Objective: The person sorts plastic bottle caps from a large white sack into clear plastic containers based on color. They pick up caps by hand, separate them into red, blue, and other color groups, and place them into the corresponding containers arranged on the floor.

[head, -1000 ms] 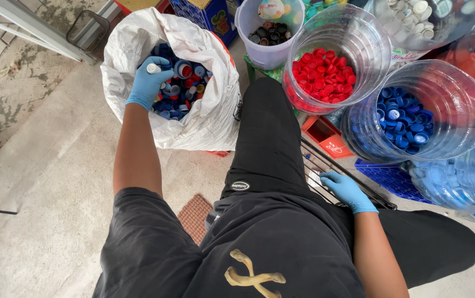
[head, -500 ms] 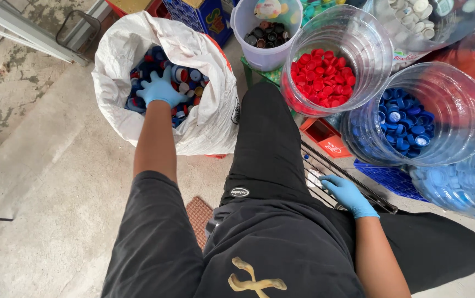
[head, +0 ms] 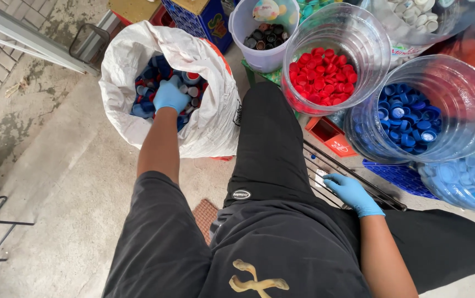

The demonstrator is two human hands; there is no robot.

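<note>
Concrete floor; left hand in white sack, seemingly among caps.

the gloved left hand digs into mixed bottle caps inside a white sack. the right hand rests on a dark metal rack.

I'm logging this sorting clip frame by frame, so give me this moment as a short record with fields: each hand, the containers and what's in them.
left hand: blue glove, reaching into the white sack, on the mixed bottle caps
right hand: blue glove, resting on a black wire rack by the knee
clear tub, middle: red caps
clear tub, right: blue caps
pale bucket: dark caps
floor: bare concrete
</note>
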